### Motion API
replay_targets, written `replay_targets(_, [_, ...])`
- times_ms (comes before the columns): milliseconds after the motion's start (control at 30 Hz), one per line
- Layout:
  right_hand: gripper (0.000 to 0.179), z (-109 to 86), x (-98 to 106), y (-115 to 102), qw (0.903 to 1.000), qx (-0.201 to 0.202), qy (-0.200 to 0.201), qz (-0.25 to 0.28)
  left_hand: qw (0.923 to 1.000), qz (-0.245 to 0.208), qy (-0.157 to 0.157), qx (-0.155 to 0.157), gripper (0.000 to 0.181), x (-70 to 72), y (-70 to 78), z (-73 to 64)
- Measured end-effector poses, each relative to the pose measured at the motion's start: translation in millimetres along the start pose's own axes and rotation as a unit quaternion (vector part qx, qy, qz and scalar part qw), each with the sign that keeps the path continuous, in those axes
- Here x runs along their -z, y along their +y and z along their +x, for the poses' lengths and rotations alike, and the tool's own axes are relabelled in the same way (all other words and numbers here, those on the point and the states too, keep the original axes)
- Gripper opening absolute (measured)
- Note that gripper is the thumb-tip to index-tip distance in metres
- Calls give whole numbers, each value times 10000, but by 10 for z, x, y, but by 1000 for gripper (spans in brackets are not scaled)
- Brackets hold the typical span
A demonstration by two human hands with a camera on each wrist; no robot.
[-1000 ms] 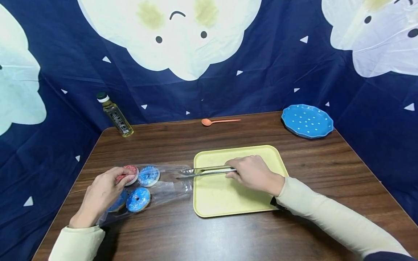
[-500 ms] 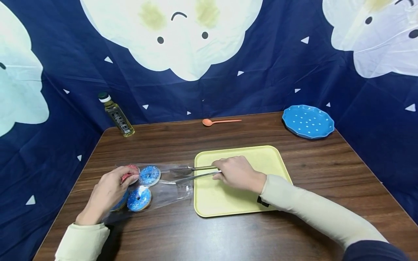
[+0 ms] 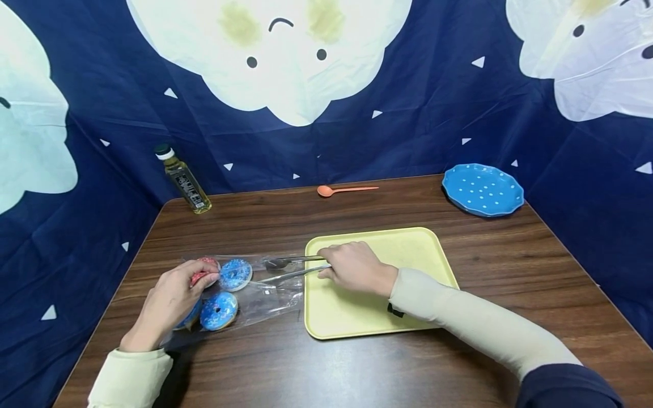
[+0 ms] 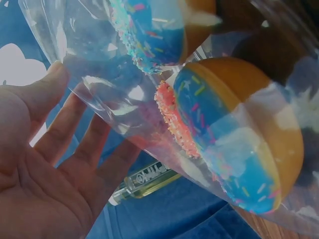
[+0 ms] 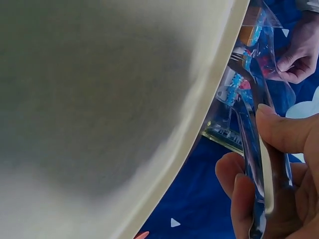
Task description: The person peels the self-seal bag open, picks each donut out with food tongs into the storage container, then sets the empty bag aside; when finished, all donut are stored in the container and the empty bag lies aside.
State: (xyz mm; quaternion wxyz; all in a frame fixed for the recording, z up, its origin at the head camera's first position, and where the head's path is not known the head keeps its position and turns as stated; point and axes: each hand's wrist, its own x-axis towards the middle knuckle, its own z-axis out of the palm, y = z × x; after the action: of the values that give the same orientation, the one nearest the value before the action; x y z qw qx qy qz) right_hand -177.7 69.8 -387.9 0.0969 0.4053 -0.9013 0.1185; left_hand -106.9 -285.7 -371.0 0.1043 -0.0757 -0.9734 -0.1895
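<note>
My left hand [image 3: 165, 300] pinches a clear plastic bag [image 4: 94, 92] between thumb and fingers, beside a donut with red icing [image 3: 204, 277]. Inside the bag lie several donuts, including a blue-iced donut [image 3: 218, 310] and another blue donut [image 3: 236, 274] with sprinkles; one is partly hidden behind the left hand. My right hand [image 3: 354, 266] grips metal tongs [image 3: 293, 276] over the left part of a yellow tray [image 3: 408, 243]. The tongs' arms are spread, and their tips reach into the bag's mouth, short of the blue donuts. One tip is fork-shaped in the right wrist view.
An oil bottle [image 3: 189, 187] stands at the table's back left corner. An orange spoon [image 3: 326, 191] lies along the back edge, and a blue dotted plate [image 3: 483, 190] sits at the back right. Blue cloth with cloud prints [image 3: 285, 62] hangs behind the table.
My right hand has moved left over the tray, bringing the tongs deeper into the bag. The tongs' arms have spread wider. My left hand has shifted slightly right, still pinching the bag.
</note>
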Motion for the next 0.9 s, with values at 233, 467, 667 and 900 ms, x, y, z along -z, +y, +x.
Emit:
replay_targets(233, [31, 126, -49, -81, 10000, -6, -70, 35, 10000, 34, 8, 21, 7, -6, 7, 8])
replay_targets(467, [36, 214, -97, -155, 9998, -90, -163, 86, 9999, 40, 85, -51, 5, -28, -8, 6])
replay_targets(667, [50, 241, -100, -189, 9997, -84, -211, 77, 10000, 14, 69, -36, 6, -27, -16, 4])
replay_targets(900, [49, 242, -111, -189, 9997, -114, -191, 98, 10000, -23, 49, -8, 10, -28, -30, 2])
